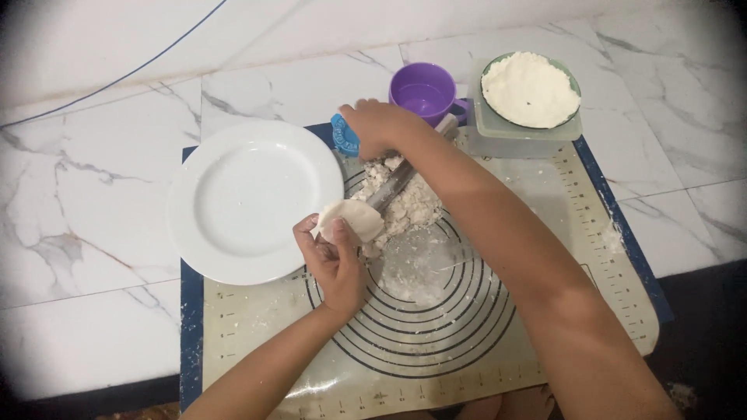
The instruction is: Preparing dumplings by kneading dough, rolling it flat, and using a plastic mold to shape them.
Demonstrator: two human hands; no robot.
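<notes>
My left hand (334, 260) holds a small folded round of white dough (352, 220) just right of an empty white plate (253, 201). My right hand (379, 128) reaches across to the mat's far edge and rests on a blue round mould (344, 137). Whether the fingers close on the mould I cannot tell. A pile of crumbly dough (408, 204) lies on the baking mat (545, 257), with a grey rolling pin (393, 188) across it, partly hidden under my right forearm.
A purple cup (424, 91) stands at the back by a green-rimmed bowl of flour (531, 89) on a grey tray. The mat has ring markings and a dusting of flour. Marble tiles surround it. A thin cable runs across the far left.
</notes>
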